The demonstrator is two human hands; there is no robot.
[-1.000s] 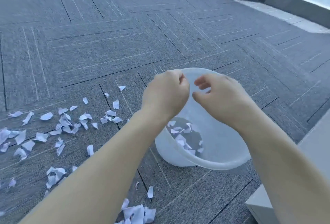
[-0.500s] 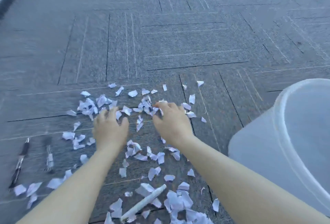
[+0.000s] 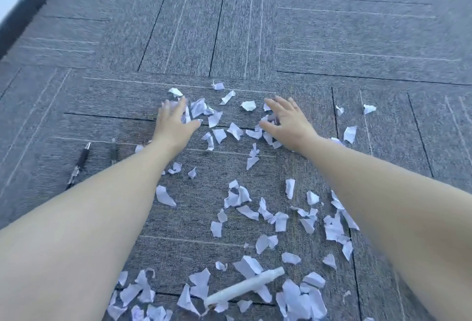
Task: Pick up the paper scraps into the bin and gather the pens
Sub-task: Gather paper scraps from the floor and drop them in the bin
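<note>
Several white paper scraps [image 3: 237, 198] lie scattered over the grey carpet. My left hand [image 3: 173, 124] rests palm down on the far scraps, fingers spread. Off to its right, my right hand [image 3: 287, 121] is also spread, its fingers curling over a small cluster of scraps. Two dark pens lie at the left: one black pen [image 3: 79, 164] and a second pen [image 3: 113, 152] partly hidden by my left forearm. A white pen [image 3: 245, 286] sits among the near scraps. The bin is out of view.
Grey carpet tiles [image 3: 255, 39] stretch away beyond the scraps. A dark skirting edge [image 3: 23, 16] runs along the top left corner.
Both hands left the bin, swung left and came down on the far scraps. The view turned left and the bin dropped out of the frame. The hands have spread further apart.
</note>
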